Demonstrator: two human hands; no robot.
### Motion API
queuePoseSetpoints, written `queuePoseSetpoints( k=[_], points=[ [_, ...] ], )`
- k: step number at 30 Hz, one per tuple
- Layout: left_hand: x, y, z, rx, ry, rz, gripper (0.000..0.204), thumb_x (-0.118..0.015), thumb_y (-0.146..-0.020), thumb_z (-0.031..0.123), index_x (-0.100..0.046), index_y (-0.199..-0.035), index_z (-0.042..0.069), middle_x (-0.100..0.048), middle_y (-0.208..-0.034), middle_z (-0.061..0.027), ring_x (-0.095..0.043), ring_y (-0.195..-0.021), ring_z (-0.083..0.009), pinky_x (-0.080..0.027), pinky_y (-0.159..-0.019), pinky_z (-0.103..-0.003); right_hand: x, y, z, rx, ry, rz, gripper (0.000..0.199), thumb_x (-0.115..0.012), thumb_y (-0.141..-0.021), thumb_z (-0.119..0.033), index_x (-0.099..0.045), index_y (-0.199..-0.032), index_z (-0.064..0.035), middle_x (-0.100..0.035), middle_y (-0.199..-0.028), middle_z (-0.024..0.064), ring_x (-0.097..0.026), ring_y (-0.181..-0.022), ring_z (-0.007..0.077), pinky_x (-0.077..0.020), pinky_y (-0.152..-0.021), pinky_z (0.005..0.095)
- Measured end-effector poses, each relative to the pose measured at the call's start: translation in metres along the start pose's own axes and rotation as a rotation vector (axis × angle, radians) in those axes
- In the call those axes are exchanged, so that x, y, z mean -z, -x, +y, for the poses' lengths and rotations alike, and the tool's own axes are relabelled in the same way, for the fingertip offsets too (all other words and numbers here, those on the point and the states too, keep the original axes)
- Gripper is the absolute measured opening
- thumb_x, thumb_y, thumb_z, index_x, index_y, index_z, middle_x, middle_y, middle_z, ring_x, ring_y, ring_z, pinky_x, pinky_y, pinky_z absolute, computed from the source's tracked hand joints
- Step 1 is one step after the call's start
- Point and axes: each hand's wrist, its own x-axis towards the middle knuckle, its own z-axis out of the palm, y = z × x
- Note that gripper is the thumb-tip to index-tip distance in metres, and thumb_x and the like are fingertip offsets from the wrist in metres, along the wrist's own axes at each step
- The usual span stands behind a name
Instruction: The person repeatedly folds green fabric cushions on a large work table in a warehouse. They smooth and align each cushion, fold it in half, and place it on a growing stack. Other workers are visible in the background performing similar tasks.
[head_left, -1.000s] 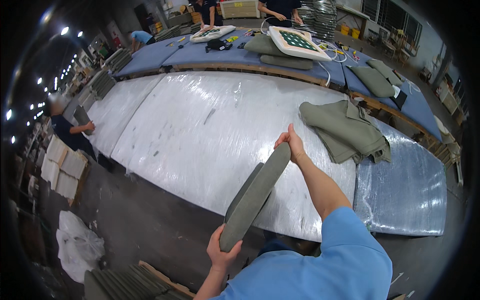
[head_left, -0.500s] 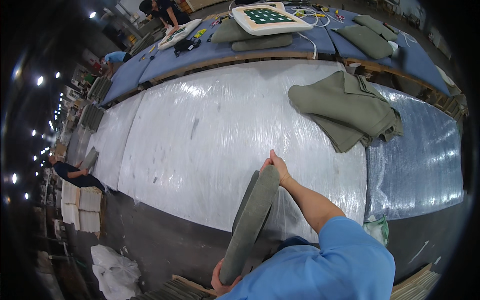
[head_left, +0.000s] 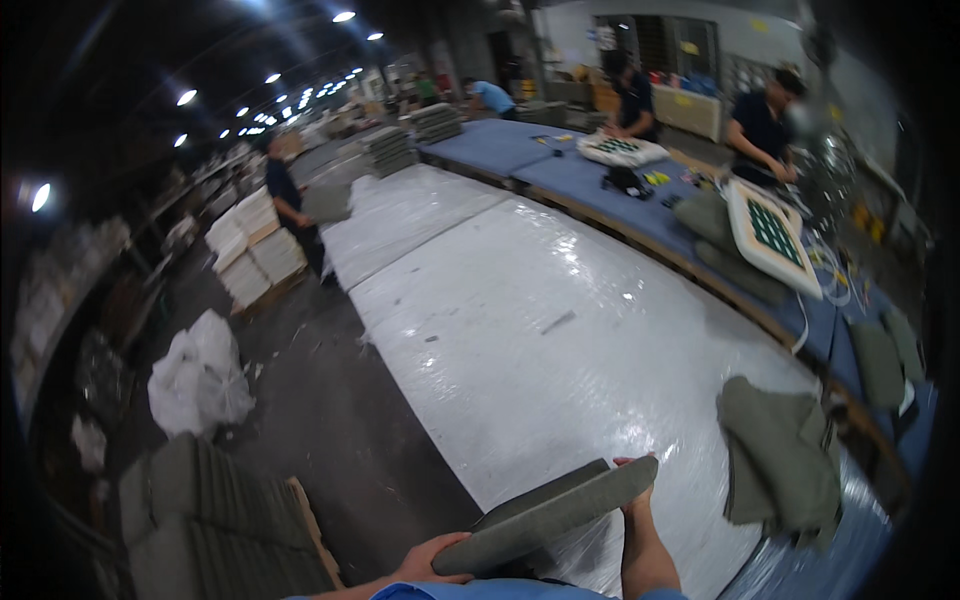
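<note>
A grey-green seat cushion (head_left: 565, 510) is held up between my two hands, over the near edge of the plastic-wrapped table (head_left: 500, 330). At its left end my left hand (head_left: 438, 556) grips the edge, with the fingers over the side. My right hand (head_left: 640, 485) holds the far right end from beneath, most of its fingers hidden behind the cushion. The cushion is tilted, its narrow side toward me. On the table to the right lies a crumpled pile of grey-green fabric (head_left: 780, 460).
Stacked grey-green cushions (head_left: 215, 520) stand at the lower left, near a white plastic bag (head_left: 200, 375) on the floor. Blue-topped tables (head_left: 590, 190) run along the far side, with people working there. Another person (head_left: 285, 195) stands at the left beside stacked white pieces (head_left: 255, 250).
My view has swung to the left, bringing the stacked cushions and more of the hall into sight. The cushion has turned from steep to more level, still in both hands.
</note>
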Motion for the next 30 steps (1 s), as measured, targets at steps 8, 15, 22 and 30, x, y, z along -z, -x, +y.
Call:
queuePoseSetpoints(
  k=[8, 15, 22, 30],
  points=[
    [0.011, -0.004, 0.010, -0.047, 0.136, 0.009, 0.077, -0.086, -0.085, 0.033, -0.052, -0.151, 0.012, -0.067, -0.135, -0.0137, -0.066, -0.125, -0.0273, -0.050, -0.108, -0.038, -0.111, 0.003, -0.077, 0.218, 0.041, 0.028, 0.068, -0.040, -0.106, -0.068, -0.059, -0.068, -0.0141, -0.061, -0.069, 0.0009, -0.060, -0.065, 0.0181, -0.0506, -0.064, 0.0343],
    [-0.017, -0.037, 0.047, -0.260, 0.163, 0.132, 0.084, -0.085, -0.086, 0.029, -0.043, -0.155, 0.007, -0.062, -0.140, -0.0168, -0.063, -0.127, -0.0264, -0.049, -0.107, -0.037, -0.251, 0.056, -0.124, 0.868, 0.756, -0.327, 0.076, -0.032, -0.108, -0.063, -0.066, -0.065, -0.0103, -0.064, -0.074, 0.0058, -0.063, -0.089, 0.0221, -0.0452, -0.100, 0.0389],
    [-0.047, -0.056, 0.067, -0.348, 0.271, 0.193, 0.089, -0.082, -0.086, 0.029, -0.036, -0.158, 0.007, -0.057, -0.144, -0.0195, -0.059, -0.130, -0.0297, -0.046, -0.109, -0.037, -0.271, 0.108, -0.091, 1.349, 1.221, -0.443, 0.046, -0.045, -0.102, -0.035, -0.063, -0.063, -0.0160, -0.065, -0.073, -0.0001, -0.060, -0.103, 0.0266, -0.0181, -0.121, 0.0515],
    [-0.046, -0.064, 0.077, -0.387, 0.017, 0.235, 0.089, -0.086, -0.083, 0.032, -0.041, -0.151, -0.004, -0.059, -0.139, -0.0251, -0.063, -0.126, -0.0327, -0.049, -0.107, -0.041, -0.223, 0.094, -0.058, 1.233, 1.241, -0.381, 0.026, -0.057, -0.094, -0.021, -0.069, -0.072, -0.0163, -0.070, -0.086, -0.0029, -0.060, -0.112, 0.0247, -0.0187, -0.121, 0.0494]
  ],
)
